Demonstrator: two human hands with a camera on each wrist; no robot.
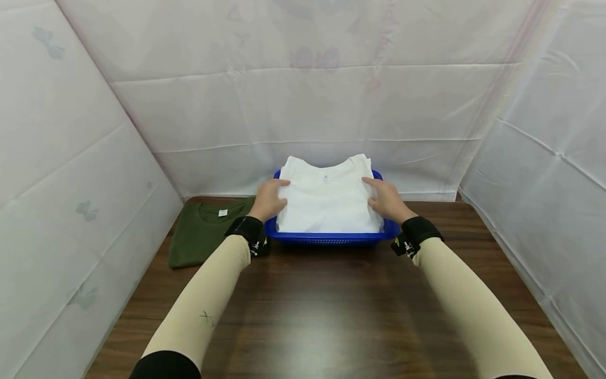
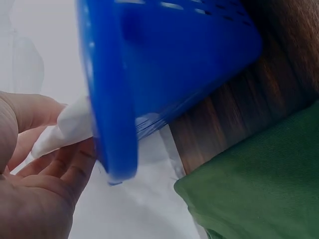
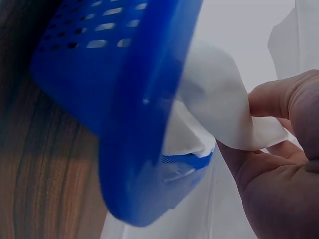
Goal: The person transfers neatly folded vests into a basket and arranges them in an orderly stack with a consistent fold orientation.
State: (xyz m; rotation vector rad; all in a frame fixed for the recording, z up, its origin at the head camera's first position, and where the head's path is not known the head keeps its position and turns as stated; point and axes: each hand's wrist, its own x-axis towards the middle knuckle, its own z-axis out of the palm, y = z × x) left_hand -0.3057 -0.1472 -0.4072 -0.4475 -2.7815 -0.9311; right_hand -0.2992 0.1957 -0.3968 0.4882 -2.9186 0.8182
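In the head view, a white shirt [image 1: 327, 202], folded, lies in a blue basket [image 1: 326, 239] toward the far side of the brown counter [image 1: 307, 310], its neckline pointing at the white sheet [image 1: 303, 116] behind. The left hand [image 1: 270, 200] pinches the shirt's left edge and the right hand [image 1: 387, 202] pinches its right edge, both thumbs on top. A green shirt [image 1: 199, 237], also folded, lies on the counter to the left of the basket, a pale label [image 1: 223, 212] at its collar. Each wrist wears a black band [image 1: 248, 229] above a cream sleeve [image 1: 201, 305].

In the left wrist view, the left hand's thumb and fingers close on a fold of white cloth just beside the basket's rim. The green shirt's edge shows near the basket, on the counter.

In the right wrist view, the right hand holds a bent flap of white cloth between thumb above and fingers beneath, next to the rim. More white cloth sits inside the basket, below the flap; whether it is a separate piece, I cannot tell.
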